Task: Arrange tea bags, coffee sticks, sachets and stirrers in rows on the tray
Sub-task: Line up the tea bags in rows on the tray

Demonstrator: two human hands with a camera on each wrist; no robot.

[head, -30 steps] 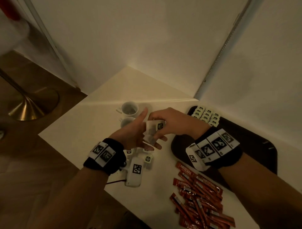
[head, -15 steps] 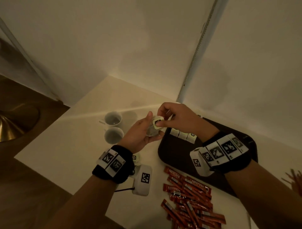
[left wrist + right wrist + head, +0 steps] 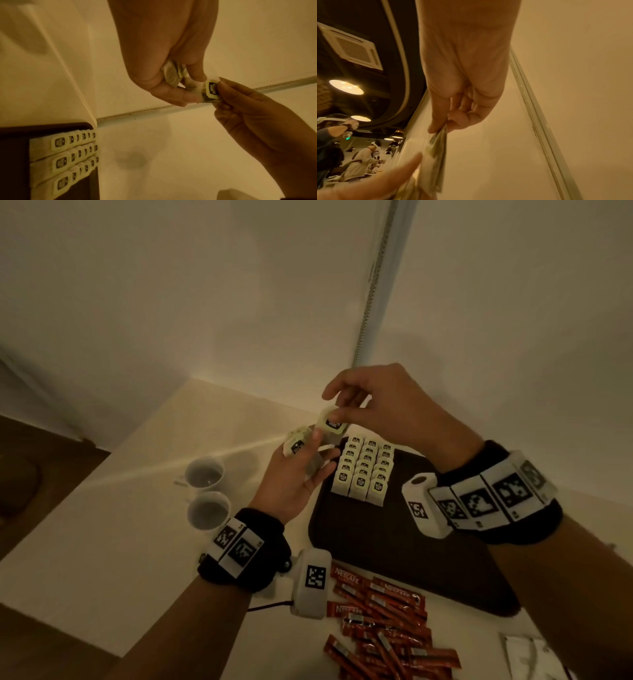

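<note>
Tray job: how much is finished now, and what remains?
Done: three rows of tea bags lie on the tray. In hand: the right hand pinches one bag, the left hand holds more. Left: the coffee sticks lie loose on the table.

Eighteen tea bags (image 3: 362, 474) are lying on the one dark tray (image 3: 411, 559), standing as three rows of six at its far left corner. One further tea bag (image 3: 331, 424) is being pinched above the tray and at least one more (image 3: 297, 444) is sitting just left of it; the exact number held cannot be told. Two white cups (image 3: 205, 491) are standing to the left, and the red coffee sticks (image 3: 383, 621) are lying in a near heap too overlapped to count.
</note>
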